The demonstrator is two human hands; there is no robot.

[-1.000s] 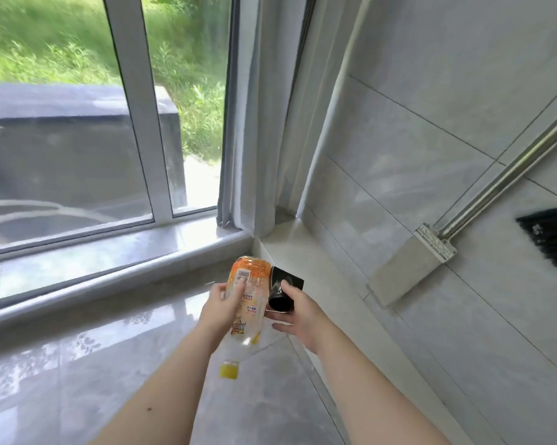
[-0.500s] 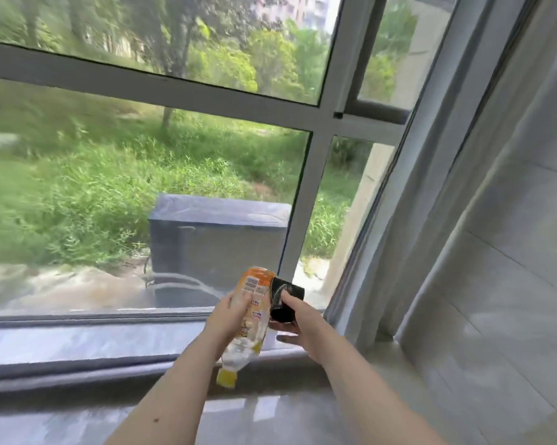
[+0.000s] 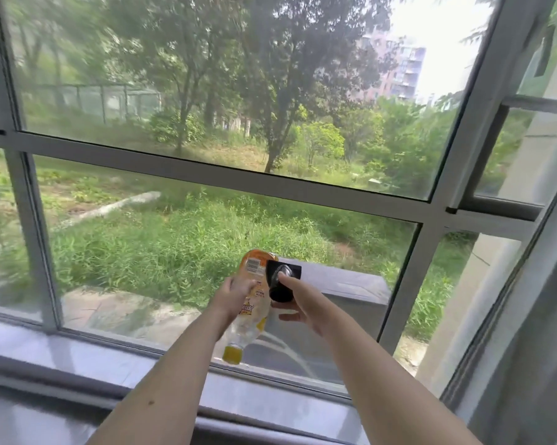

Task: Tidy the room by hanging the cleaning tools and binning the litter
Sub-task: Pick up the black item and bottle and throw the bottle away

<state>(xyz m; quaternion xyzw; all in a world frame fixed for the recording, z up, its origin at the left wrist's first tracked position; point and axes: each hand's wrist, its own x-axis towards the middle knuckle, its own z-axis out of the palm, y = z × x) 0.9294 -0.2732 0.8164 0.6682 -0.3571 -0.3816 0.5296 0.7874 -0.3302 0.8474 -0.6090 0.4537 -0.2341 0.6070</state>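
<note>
My left hand [image 3: 235,292] grips a clear plastic bottle [image 3: 253,311] with an orange label, held upside down so its yellow cap points at the sill. My right hand [image 3: 299,305] holds a small black carton [image 3: 282,281], thumb pressed on its top. The two items touch side by side, raised in front of the window. No bin or cleaning tool is in view.
A large window with grey frames [image 3: 225,173] fills the view, with a grey sill [image 3: 78,351] below it. A grey curtain [image 3: 527,332] hangs at the right edge. Outside are grass, trees and a dark grey box.
The view has swung up and left from the tiled wall corner and floor to the window. Both hands keep their grip on the bottle and carton, raised together.
</note>
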